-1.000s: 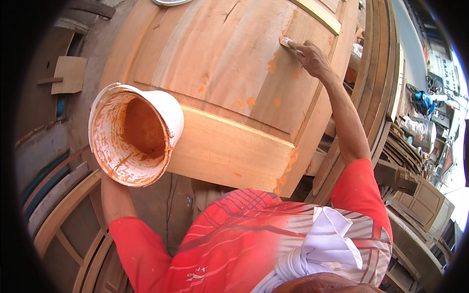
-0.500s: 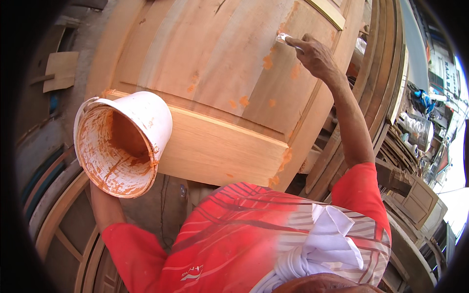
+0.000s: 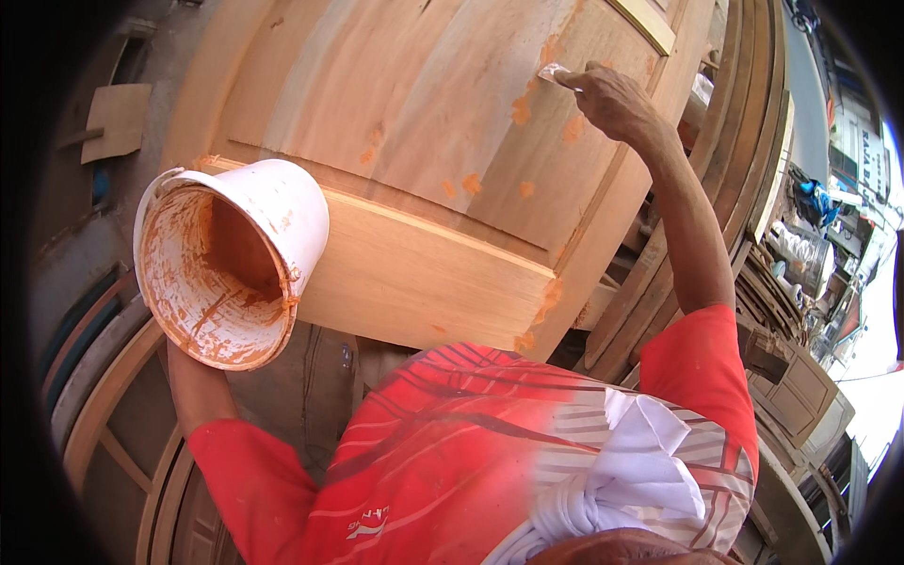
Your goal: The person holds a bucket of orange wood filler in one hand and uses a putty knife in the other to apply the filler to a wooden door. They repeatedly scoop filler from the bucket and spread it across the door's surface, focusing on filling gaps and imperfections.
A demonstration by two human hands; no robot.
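Observation:
A tilted white bucket [image 3: 306,207], smeared inside with orange-brown paste, is held up at the left. My left hand [image 3: 188,363] is behind and beneath it, supporting it, with its fingers hidden. Closed around a small, pale-bladed putty knife [image 3: 552,72], my right hand [image 3: 612,104] touches the upper right of a panelled wooden door [image 3: 395,113]. Orange patches dot the door's boards and the right end of its lower rail.
Long timber boards [image 3: 734,122] lie along the right, beside piled wooden pieces and clutter [image 3: 810,254]. At the left are a square plywood offcut [image 3: 115,121] and curved wooden frames [image 3: 111,395]. My red shirt and knotted white cloth fill the bottom.
The bucket has shifted left in view and tipped further toward me, now slightly higher than half a second ago. My right hand and putty knife have moved slightly up and right in view.

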